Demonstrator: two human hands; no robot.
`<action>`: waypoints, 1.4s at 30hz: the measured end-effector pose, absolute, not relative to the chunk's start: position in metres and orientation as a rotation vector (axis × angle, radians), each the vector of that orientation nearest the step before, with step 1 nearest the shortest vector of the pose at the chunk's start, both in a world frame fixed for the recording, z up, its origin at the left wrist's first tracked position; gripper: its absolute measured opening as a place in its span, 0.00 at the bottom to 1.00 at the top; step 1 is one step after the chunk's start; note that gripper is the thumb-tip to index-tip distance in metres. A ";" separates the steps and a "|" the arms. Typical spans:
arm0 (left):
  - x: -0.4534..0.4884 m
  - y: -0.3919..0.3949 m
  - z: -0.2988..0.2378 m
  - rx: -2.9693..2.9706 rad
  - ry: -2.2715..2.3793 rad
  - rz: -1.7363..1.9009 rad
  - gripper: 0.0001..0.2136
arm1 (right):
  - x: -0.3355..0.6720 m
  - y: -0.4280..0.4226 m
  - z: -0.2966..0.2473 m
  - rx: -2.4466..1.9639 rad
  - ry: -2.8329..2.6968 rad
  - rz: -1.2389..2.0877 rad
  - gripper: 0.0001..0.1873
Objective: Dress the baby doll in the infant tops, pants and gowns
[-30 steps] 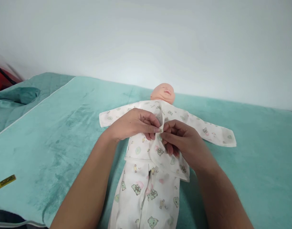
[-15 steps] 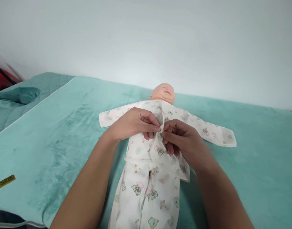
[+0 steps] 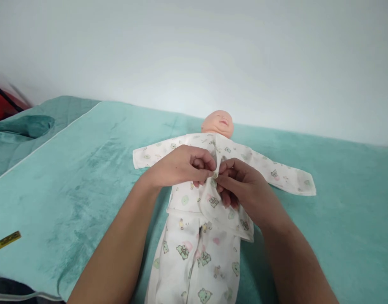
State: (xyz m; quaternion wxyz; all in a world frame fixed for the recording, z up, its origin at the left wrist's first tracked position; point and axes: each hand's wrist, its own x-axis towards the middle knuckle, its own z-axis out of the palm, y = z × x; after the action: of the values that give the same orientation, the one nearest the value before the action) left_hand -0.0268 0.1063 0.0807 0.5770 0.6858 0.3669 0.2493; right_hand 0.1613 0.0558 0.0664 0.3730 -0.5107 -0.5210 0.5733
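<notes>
A baby doll (image 3: pixel 217 122) lies on its back, its head toward the wall. It wears a white printed baby shirt (image 3: pixel 185 202) with long sleeves spread to both sides, and matching trousers (image 3: pixel 194 261). My left hand (image 3: pixel 189 164) pinches the shirt's front edge at mid-chest between thumb and fingers. Right beside it, my right hand (image 3: pixel 240 181) pinches the same edge from the other side. A small button or snap (image 3: pixel 215 175) shows between the fingertips, partly hidden. Below the hands the shirt's front flap hangs loose over the trousers' waist.
The doll lies on a teal plush blanket (image 3: pixel 70 190) that covers the bed. A yellow strip with dark print (image 3: pixel 5 241) lies at the left edge. Behind stands a white wall (image 3: pixel 194 55). Something red (image 3: pixel 2 103) shows at the far left, near a folded teal cloth (image 3: pixel 25 126).
Both hands stay at the same spot on the shirt. My left fingers have curled slightly more. The whole view has shifted a few pixels.
</notes>
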 end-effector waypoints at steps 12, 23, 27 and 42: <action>-0.026 0.108 0.075 1.541 0.778 0.656 0.04 | 0.167 0.056 0.067 -1.244 -1.434 1.513 0.10; -0.027 0.110 0.074 1.516 0.707 0.687 0.08 | 0.167 0.056 0.066 -1.177 -1.376 1.545 0.08; -0.022 0.109 0.073 1.520 0.727 0.759 0.07 | 0.170 0.058 0.064 -1.142 -1.396 1.527 0.10; -0.072 -0.012 -0.017 1.794 1.161 1.356 0.16 | 0.171 -0.048 -0.011 -1.344 -1.612 0.414 0.14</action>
State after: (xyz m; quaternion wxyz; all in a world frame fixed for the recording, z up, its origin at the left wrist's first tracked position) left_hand -0.0724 -0.0125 -0.0170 0.3007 0.6760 0.4375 0.5110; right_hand 0.1706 -0.0483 -0.0106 0.4804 -0.5510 -0.6610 0.1696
